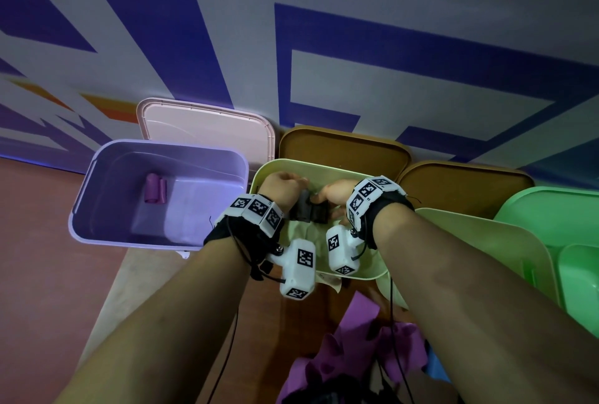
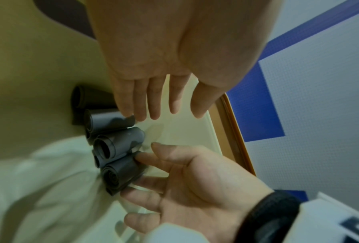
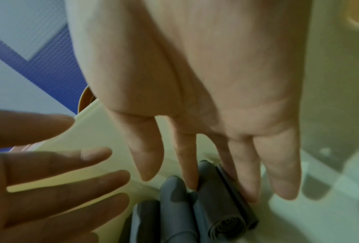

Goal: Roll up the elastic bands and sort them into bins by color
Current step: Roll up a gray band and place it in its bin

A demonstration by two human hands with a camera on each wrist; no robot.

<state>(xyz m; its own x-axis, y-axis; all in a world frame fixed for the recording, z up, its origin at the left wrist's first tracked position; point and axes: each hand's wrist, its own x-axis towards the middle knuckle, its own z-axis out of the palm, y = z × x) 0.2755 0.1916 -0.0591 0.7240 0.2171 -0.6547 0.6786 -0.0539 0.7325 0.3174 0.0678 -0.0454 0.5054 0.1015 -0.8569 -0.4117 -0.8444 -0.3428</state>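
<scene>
Hands first: I have my left hand (image 1: 281,186) and my right hand (image 1: 334,195) both down inside the pale yellow bin (image 1: 351,269), facing each other across a row of grey rolled bands (image 2: 114,144). In the left wrist view my left hand's fingers (image 2: 142,102) are straight and spread, hovering just above the rolls; whether a tip touches the nearest roll I cannot tell. My right hand is likewise spread flat, holding nothing, and its fingertips (image 3: 192,180) rest against the roll at its end of the row (image 3: 222,212), which is tightly coiled. The rolls lie side by side, touching, on the bin floor, with a pale cloth-like sheet (image 2: 45,189) bunched just beside them. Off beyond my left hand stands the lilac bin (image 1: 97,173), with a purple rolled band (image 1: 155,193) lying in it. Beyond my right hand sits a green bin (image 1: 551,202). Near my elbows, loose purple bands (image 1: 366,348) lie in a heap.
</scene>
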